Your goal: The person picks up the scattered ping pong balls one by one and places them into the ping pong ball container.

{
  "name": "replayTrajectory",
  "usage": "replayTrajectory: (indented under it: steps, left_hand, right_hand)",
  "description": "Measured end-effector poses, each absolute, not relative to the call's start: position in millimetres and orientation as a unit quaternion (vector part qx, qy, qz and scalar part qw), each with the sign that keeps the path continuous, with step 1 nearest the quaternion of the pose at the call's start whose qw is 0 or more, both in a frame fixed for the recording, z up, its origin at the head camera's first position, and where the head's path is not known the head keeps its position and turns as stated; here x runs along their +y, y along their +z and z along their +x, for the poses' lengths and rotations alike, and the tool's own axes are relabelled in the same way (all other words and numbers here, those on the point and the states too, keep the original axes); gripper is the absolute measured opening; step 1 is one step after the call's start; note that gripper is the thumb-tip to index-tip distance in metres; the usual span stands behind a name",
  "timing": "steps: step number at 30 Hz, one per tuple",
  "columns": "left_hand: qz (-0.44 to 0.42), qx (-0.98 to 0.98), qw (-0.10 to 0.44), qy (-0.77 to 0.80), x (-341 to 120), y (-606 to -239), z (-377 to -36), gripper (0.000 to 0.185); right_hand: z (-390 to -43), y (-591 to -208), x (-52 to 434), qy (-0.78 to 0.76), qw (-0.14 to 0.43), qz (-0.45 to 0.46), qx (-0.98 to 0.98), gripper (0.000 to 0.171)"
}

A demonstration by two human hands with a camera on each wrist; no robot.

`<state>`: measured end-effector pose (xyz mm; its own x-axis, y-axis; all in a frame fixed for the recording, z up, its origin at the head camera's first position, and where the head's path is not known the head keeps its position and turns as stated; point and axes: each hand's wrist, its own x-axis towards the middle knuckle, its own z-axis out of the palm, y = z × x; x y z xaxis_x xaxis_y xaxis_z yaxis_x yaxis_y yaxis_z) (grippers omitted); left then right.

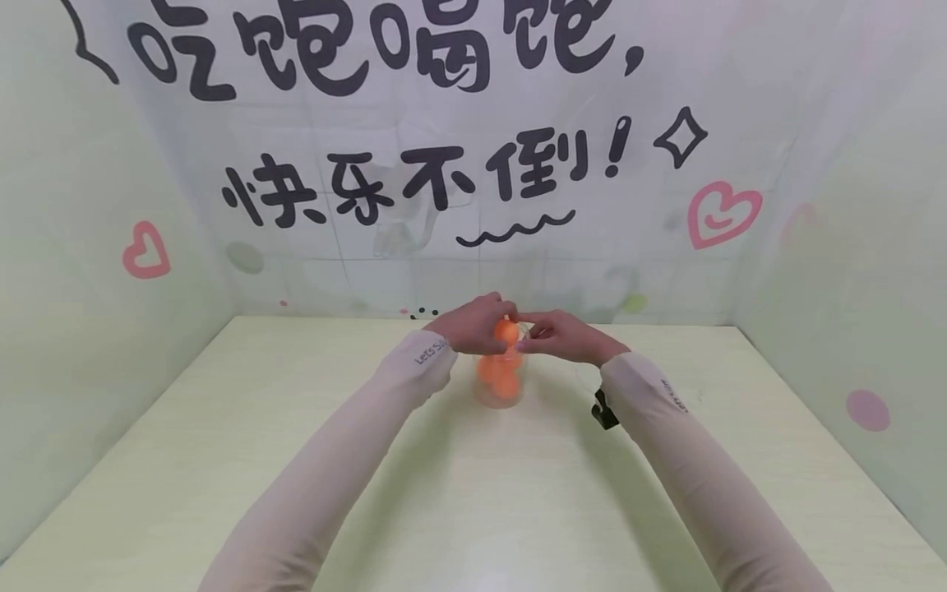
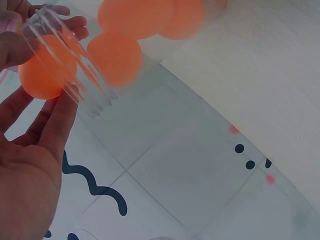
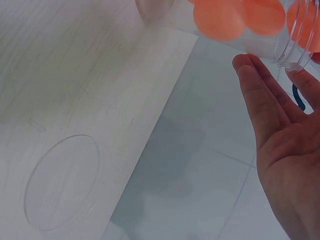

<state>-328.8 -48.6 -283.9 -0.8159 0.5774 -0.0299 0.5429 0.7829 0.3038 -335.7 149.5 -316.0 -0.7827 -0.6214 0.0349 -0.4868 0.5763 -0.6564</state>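
A clear jar [image 1: 501, 386] stands at the far middle of the table, with several orange balls [image 1: 494, 374] inside. Both hands meet over its mouth. My left hand [image 1: 484, 321] pinches one orange ball [image 1: 506, 330] at the rim; in the left wrist view that ball [image 2: 42, 70] sits between thumb and fingers [image 2: 60, 115] against the jar's rim [image 2: 75, 80]. My right hand [image 1: 538, 335] reaches in from the right with fairly straight fingers [image 3: 250, 75] that touch the jar's rim [image 3: 295, 40]. More balls [image 3: 220, 20] show through the jar's wall.
A clear round lid [image 3: 62, 182] lies flat on the pale table [image 1: 222, 460] to the right of the jar. Printed curtain walls [image 1: 851, 247] close off the table's back, left and right sides.
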Motion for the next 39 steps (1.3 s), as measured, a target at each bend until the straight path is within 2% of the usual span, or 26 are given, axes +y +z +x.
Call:
replayTrajectory:
  steps: [24, 32, 39]
  left_hand:
    - [0.273, 0.944, 0.129, 0.134, -56.1, -273.5, -325.9, 0.043]
    - [0.271, 0.943, 0.126, 0.144, -57.4, -274.9, -326.2, 0.040]
    - [0.286, 0.944, 0.097, 0.135, -62.0, -275.3, -325.1, 0.040]
  right_hand:
    - [-332.7, -313.0, 143.1, -0.329, 0.104, -0.317, 0.883, 0.060]
    - [-333.3, -312.5, 142.9, -0.329, 0.105, -0.316, 0.884, 0.060]
    - [-333.3, -315.7, 146.4, -0.332, 0.107, -0.307, 0.885, 0.062]
